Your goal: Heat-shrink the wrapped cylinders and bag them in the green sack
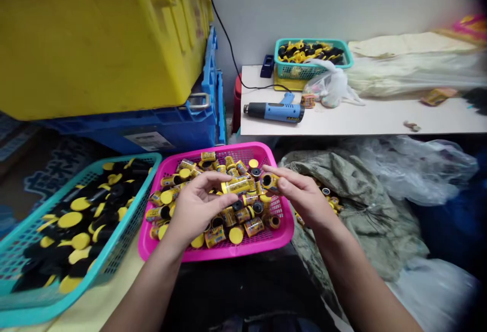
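Note:
My left hand (pixel 200 203) holds a small yellow-labelled cylinder (pixel 238 185) by its near end, over the pink basket (pixel 243 245). Across from it, my right hand (pixel 302 194) pinches another small yellow and black piece (pixel 271 180) at its fingertips, close to the cylinder's far end. The pink basket is filled with several similar yellow-labelled cylinders and yellow caps. Both hands hover just above that pile.
A teal basket (pixel 114 251) of black and yellow capped pieces sits at the left. Behind stand a yellow crate (pixel 95 38) on a blue crate (pixel 163 126). A white shelf (pixel 361 116) bears a blue heat gun (pixel 276 110), a small teal basket (pixel 312 57) and plastic bags. A grey-green sack (pixel 353 205) lies at the right.

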Demonstrator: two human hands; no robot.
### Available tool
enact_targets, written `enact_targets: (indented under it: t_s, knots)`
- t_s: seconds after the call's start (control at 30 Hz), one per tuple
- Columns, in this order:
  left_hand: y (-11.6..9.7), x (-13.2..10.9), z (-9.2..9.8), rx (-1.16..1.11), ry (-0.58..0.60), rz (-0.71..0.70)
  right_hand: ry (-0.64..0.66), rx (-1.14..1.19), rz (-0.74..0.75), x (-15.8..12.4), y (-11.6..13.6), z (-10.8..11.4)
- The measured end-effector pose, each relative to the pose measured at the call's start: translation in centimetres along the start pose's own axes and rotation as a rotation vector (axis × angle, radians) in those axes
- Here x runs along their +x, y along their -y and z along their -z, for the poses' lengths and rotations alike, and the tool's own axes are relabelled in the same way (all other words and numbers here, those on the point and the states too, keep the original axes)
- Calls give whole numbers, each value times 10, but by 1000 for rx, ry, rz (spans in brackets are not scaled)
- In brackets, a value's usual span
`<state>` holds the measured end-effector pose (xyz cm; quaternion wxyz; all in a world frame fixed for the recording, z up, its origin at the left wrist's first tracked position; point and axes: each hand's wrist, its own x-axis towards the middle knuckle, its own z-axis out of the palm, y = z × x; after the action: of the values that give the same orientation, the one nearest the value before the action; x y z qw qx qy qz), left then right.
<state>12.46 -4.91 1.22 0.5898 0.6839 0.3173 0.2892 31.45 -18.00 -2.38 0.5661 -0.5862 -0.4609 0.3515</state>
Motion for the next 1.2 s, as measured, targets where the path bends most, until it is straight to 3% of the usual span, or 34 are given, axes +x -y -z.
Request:
enact_targets:
  t_s: [0.23, 0.33, 0.43, 0.5, 0.6, 0.7, 0.8, 0.93, 1.07, 1.2]
  knots:
    - [-7, -3, -16, 22, 93, 41, -119, 121, -18, -28, -4, 0]
    - [-7, 0, -48, 15, 155, 52, -416, 32, 66, -47, -3, 16]
    - [-6, 5, -88, 54, 274, -6, -726, -296, 53, -66, -13, 50]
    - [-6, 8, -103, 125, 278, -103, -752, -582, -65, -79, -21, 76]
    - [-7, 10, -91, 202, 228, -134, -741, -758, -188, -93, -28, 106]
    - [-6, 10, -46, 356, 206, -61, -800, -771, -193, -93, -26, 112]
    - [0, 16, 8, 694, 163, -21, -717, -712, -151, -68, -17, 96]
    - [15, 46, 53, 1134, 140, -117, -323, -627, -25, 5, -2, 45]
    - [35, 83, 54, 1235, 311, -107, 137, -649, -20, 84, -4, -26]
    - [46, 101, 40, 1226, 249, -26, 175, -696, -227, 123, -31, -68]
